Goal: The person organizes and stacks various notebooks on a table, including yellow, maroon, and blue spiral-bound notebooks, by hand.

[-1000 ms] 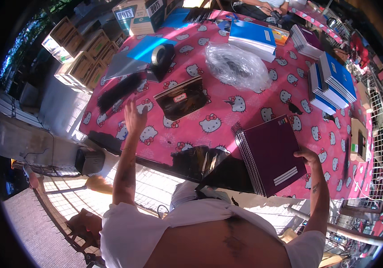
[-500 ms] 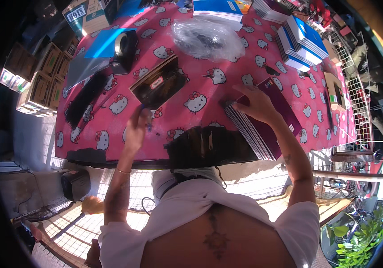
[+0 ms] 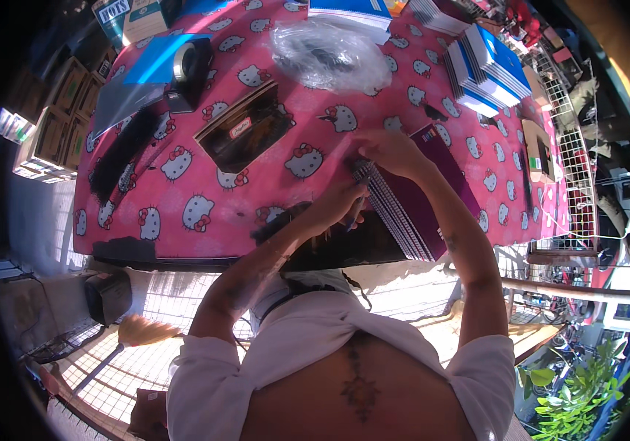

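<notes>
Notebooks [image 3: 414,197]: long axis far-left to near-right, coils [image 3: 392,217] leftward
Left hand [image 3: 337,204]: we grip tool [image 3: 355,214]
Right hand [image 3: 392,153]: pinch unclear

Two hands [image 3: 340,202] [image 3: 392,153] in play, one purple stack [image 3: 449,165] by them, its notebooks too tight to count; one desk [image 3: 230,213], one tape roll [image 3: 179,70], one clear plastic bundle [image 3: 329,55], one broom [image 3: 142,331]!

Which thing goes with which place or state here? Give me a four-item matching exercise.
1. Near purple notebooks
2. Plastic
3. Broom
4. Blue sheet

A. Off the table, lower left
B. On the table's left half
C. By the right hand
D. Clear, crumpled

Pairs: 1-C, 2-D, 3-A, 4-B
</notes>
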{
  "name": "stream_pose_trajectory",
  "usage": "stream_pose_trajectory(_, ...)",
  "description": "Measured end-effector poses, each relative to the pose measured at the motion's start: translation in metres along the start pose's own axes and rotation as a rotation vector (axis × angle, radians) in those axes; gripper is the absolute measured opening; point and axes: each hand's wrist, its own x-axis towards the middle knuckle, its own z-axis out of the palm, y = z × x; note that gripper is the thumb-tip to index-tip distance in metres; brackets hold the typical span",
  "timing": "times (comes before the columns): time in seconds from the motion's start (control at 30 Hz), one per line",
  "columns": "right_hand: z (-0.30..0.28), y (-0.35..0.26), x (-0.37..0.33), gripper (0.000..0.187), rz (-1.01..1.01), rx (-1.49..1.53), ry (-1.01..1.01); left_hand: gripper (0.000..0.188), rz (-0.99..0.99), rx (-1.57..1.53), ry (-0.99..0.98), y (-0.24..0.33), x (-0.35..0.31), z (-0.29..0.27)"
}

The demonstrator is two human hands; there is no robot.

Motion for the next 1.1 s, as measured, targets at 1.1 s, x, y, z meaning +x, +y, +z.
stream_pose_trajectory(1.1, -0.004, -0.008, 0.01, 0.018, 0.05, -0.226, -0.046, 0.033, 0.194, -0.014, -0.075, -0.01, 0.02, -0.008)
